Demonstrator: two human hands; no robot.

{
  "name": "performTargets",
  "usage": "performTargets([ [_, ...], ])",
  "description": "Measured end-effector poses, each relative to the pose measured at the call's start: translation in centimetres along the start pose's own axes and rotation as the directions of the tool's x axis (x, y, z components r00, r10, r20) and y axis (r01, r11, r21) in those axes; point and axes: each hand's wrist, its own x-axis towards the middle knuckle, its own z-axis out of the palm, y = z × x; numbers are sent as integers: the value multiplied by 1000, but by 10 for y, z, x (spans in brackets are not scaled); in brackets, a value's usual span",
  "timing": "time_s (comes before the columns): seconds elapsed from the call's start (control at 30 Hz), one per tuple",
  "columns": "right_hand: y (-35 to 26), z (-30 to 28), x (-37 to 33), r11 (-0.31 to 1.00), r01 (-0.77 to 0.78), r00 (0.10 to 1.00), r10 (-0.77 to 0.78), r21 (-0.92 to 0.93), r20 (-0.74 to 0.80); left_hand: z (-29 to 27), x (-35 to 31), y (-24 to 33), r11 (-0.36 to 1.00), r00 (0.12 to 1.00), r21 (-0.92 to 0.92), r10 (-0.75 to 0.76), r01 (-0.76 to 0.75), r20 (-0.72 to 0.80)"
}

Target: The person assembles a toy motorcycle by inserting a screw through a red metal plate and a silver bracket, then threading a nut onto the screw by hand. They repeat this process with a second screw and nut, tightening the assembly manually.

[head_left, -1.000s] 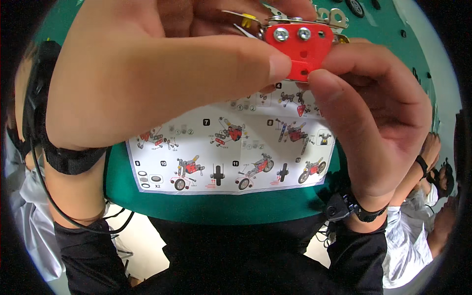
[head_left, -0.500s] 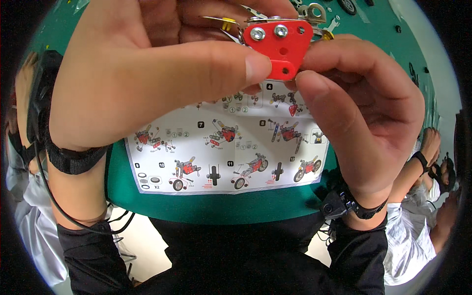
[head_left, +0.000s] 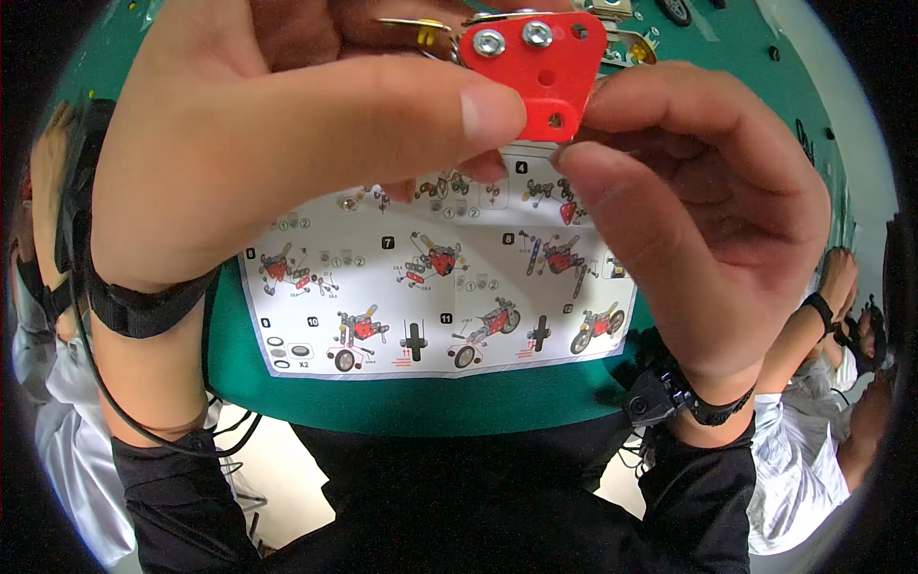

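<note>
Two hands (head_left: 268, 134) (head_left: 722, 206) at red plate (head_left: 524, 72); sheet (head_left: 368, 295) below: numbered motorcycle diagrams (head_left: 438, 263).

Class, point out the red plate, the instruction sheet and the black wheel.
Red plate (head_left: 532, 65): head view, middle of its front face.
Instruction sheet (head_left: 438, 289): head view, lower middle of its printed face.
Black wheel (head_left: 675, 11): head view, its visible lower part.

Here's the left hand (head_left: 258, 143), high up and angled inward, left thumb (head_left: 492, 115) stretched out toward the right, other fingers bent behind it. Across from it, the right hand (head_left: 727, 220) curls in, right thumb (head_left: 612, 182) and index finger (head_left: 650, 96) close together at the tips, wrist bent above the forearm (head_left: 703, 438).
</note>
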Motion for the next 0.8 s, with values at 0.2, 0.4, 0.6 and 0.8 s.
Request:
performTargets([
  [0.2,3,-4,9,949,265,962,-249,-173,112,-18,3,11,912,962,-307,-240,271,134],
  [0.4,-7,4,9,933,201,979,-180,-298,96,-16,2,9,887,963,-379,-223,264,150],
  [0.6,-7,-13,13,741,445,895,-351,-503,274,-8,4,9,949,982,-254,-168,184,84],
  [0.8,-17,-3,18,783,455,890,-396,-424,224,30,-1,54,925,874,35,-346,380,-341],
])
